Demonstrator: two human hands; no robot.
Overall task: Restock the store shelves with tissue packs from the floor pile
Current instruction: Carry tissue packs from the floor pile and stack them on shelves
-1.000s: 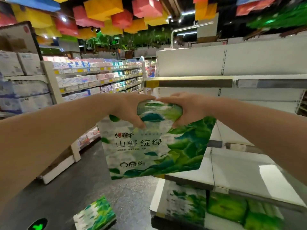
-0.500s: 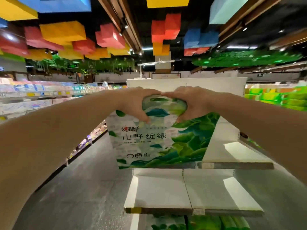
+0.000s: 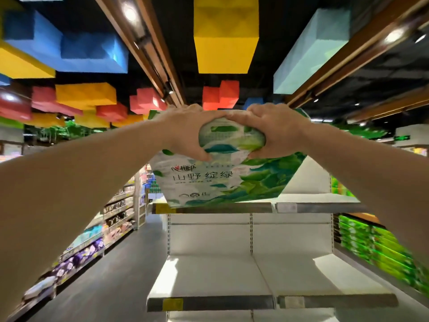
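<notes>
My left hand (image 3: 185,133) and right hand (image 3: 276,131) both have fingers curled tight round the top of the green-leaf tissue pack (image 3: 222,173), which I've got up over the top shelf (image 3: 320,206), bottom edge about level with its front lip.

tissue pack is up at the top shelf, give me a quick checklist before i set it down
1. Left hand grip on tissue pack: ok, fingers curled round its top.
2. Right hand grip: ok, same.
3. Pack above top shelf edge: ok, its bottom sits at the front lip.
4. Landing spot free: cannot tell, the pack hides it.
5. Pack level: not ok, tilted.
</notes>
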